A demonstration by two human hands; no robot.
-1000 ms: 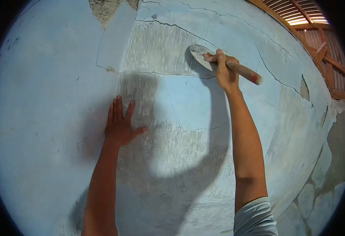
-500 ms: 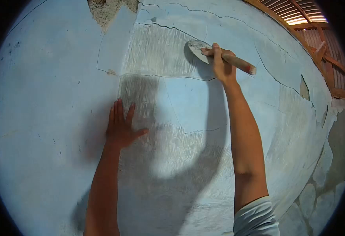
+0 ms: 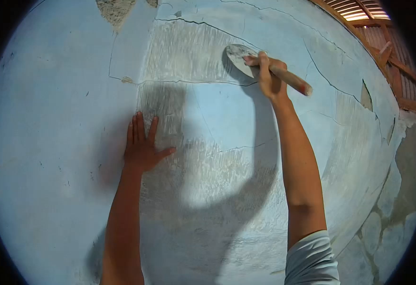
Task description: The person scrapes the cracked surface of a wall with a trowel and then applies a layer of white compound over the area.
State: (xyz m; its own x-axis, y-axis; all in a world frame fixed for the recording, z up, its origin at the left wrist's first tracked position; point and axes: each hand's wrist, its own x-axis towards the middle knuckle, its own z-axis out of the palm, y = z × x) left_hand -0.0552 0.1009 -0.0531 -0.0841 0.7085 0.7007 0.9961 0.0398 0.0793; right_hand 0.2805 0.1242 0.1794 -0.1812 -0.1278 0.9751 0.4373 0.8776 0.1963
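My right hand point(image 3: 273, 76) grips a trowel point(image 3: 239, 58) with a rounded, plaster-stained metal blade and a wooden handle that points down to the right. The blade lies at or close to the wall, by the right end of a scraped grey patch point(image 3: 184, 54); whether it touches is hard to tell. Lower on the left, my left hand point(image 3: 145, 149) rests with fingers spread on the pale blue wall point(image 3: 56, 118), beside another scraped strip point(image 3: 163, 104). It holds nothing. Shadows of both arms fall over the wall.
Thin cracks point(image 3: 203, 82) run across the painted surface. Broken plaster shows a rough hole point(image 3: 115, 12) at the top left and a small gap point(image 3: 366, 96) at the right. Wooden beams and corrugated sheeting point(image 3: 402, 57) stand at the upper right, with bare patched wall point(image 3: 407, 156) below.
The view has shifted slightly, so the wall sits a little higher and further left. The trowel is still by the grey patch, and my left hand stays spread on the wall.
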